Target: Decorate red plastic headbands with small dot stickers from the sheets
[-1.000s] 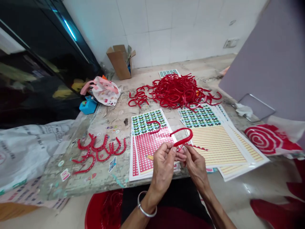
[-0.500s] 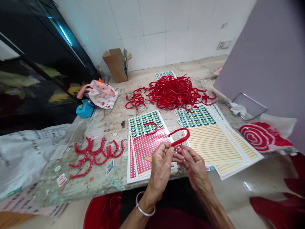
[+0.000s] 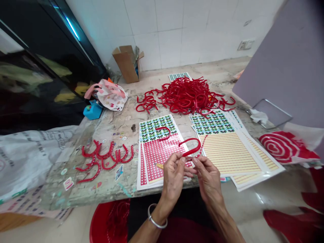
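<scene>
Now, red curved strip point(image 3: 193, 149) between both hands point(image 3: 190, 166).

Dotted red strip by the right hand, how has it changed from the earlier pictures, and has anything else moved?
The dotted red strip has swung from pointing rightward a second ago to pointing up and away. The right hand holds it; the left hand still holds the red curved piece. No letting go shows. The red pile stayed put.
</scene>
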`<state>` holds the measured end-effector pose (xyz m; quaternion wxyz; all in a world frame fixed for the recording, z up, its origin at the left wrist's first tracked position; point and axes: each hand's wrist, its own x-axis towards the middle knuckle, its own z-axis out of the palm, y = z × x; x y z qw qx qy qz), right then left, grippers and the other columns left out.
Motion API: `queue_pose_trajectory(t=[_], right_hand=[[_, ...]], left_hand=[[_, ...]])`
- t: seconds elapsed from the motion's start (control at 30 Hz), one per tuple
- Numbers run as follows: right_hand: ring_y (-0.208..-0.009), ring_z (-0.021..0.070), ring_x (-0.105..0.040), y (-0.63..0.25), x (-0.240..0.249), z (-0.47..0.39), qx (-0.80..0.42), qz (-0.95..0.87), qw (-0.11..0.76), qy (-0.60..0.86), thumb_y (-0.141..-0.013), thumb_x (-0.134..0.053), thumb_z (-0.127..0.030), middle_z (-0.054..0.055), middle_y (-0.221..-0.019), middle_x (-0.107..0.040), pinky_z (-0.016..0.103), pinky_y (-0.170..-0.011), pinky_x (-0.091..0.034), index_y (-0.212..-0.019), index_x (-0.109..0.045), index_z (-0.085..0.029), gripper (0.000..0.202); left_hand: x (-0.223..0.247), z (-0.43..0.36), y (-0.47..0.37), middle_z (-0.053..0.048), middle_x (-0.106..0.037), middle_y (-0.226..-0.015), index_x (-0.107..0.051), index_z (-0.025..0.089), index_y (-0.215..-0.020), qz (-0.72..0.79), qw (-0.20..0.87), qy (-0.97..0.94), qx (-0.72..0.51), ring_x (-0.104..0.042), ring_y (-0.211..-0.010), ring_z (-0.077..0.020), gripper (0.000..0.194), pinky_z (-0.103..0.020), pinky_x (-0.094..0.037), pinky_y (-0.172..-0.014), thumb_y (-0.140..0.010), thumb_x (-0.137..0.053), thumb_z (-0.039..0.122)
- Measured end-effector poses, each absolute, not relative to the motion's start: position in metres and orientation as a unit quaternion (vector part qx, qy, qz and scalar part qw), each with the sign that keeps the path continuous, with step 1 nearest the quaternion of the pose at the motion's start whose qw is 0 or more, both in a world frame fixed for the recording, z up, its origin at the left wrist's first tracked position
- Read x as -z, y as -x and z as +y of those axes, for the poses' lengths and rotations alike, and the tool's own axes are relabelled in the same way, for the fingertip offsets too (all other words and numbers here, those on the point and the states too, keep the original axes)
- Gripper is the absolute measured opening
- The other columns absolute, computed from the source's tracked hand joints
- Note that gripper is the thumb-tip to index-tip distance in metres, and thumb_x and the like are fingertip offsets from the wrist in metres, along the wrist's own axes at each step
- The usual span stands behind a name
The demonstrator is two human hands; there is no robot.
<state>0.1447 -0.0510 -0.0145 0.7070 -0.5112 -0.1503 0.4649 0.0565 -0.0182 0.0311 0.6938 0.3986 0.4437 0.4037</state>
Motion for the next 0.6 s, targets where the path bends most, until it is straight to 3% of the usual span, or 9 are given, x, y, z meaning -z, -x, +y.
queue_pose_trajectory(t=[0.17, 0.37, 0.6], right_hand=[[-0.054, 0.0072, -0.047, -0.151, 0.01, -0.05, -0.407, -0.095, 0.757, 0.502, -0.067, -0.073, -0.03, -0.004, -0.067, -0.056, 0.02, -0.05, -0.039, -0.076, -0.059, -0.021, 0.019], [-0.056, 0.0063, -0.049, -0.161, 0.001, -0.048, -0.484, -0.14, 0.72, 0.477, -0.066, -0.074, -0.028, -0.003, -0.07, -0.058, 0.018, -0.054, -0.042, -0.076, -0.062, -0.019, 0.017], [-0.068, 0.009, -0.054, -0.16, 0.017, -0.048, -0.513, -0.203, 0.665, 0.503, -0.07, -0.071, -0.029, 0.001, -0.095, -0.066, 0.022, -0.066, -0.044, -0.081, -0.065, -0.021, 0.016]], left_hand=[[-0.017, -0.013, -0.047, -0.005, -0.067, -0.08, -0.056, 0.014, -0.094, 0.468, 0.67, -0.351, -0.456, -0.064, -0.058, -0.0124, 0.026, -0.022, -0.049, -0.054, -0.077, -0.062, 0.033], [-0.001, -0.02, -0.041, -0.005, -0.066, -0.074, -0.058, 0.011, -0.079, 0.421, 0.73, -0.315, -0.436, -0.055, -0.054, -0.0071, 0.018, -0.02, -0.046, -0.055, -0.08, -0.059, 0.029], [0.01, -0.033, -0.047, -0.007, -0.068, -0.073, -0.052, 0.012, -0.081, 0.421, 0.768, -0.263, -0.405, -0.058, -0.055, -0.0093, 0.017, -0.023, -0.047, -0.058, -0.081, -0.057, 0.028]])
